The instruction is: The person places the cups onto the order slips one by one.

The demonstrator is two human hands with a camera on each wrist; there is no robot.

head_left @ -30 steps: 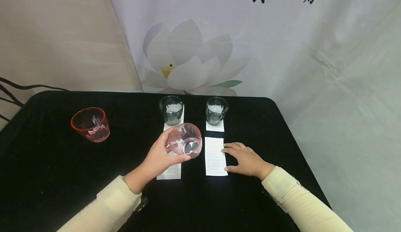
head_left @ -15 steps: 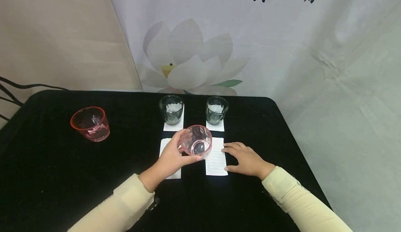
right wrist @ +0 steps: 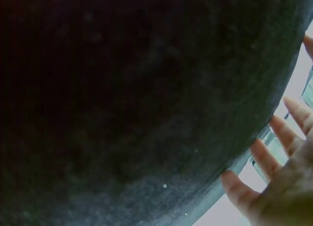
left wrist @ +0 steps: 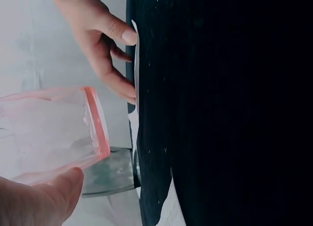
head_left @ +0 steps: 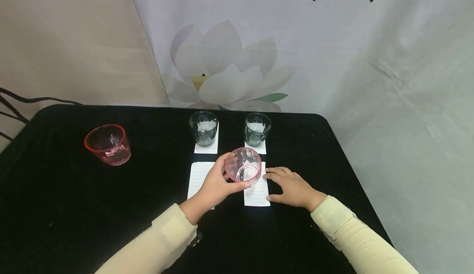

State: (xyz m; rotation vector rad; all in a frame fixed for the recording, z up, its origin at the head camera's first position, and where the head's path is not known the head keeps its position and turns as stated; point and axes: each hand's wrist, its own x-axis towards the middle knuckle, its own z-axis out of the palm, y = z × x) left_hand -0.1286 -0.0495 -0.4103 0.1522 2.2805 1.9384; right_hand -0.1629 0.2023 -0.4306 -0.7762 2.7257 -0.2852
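My left hand (head_left: 214, 187) grips a pink-tinted drinking glass (head_left: 242, 166), its mouth tipped toward the head camera, over the near right lined paper (head_left: 255, 198). In the left wrist view the glass (left wrist: 49, 130) hangs above the black tabletop, thumb along its side. My right hand (head_left: 290, 187) rests beside that paper with spread, relaxed fingers, its fingertips right at the paper's right edge. A second lined paper (head_left: 200, 175) lies to the left, partly covered by my left hand. The right wrist view has the right hand's fingers (right wrist: 266, 160) at the cloth.
Two grey glasses, one left (head_left: 204, 131) and one right (head_left: 257, 131), stand on papers at the back. Another pink glass (head_left: 112, 148) stands on the black table (head_left: 55, 191) at left. A printed curtain (head_left: 333, 60) hangs behind; dark cables (head_left: 37, 99) lie far left.
My left hand has carried the pink glass rightward, from over the left paper to over the near right paper, uncovering more of the left one. My right hand has stayed in place.
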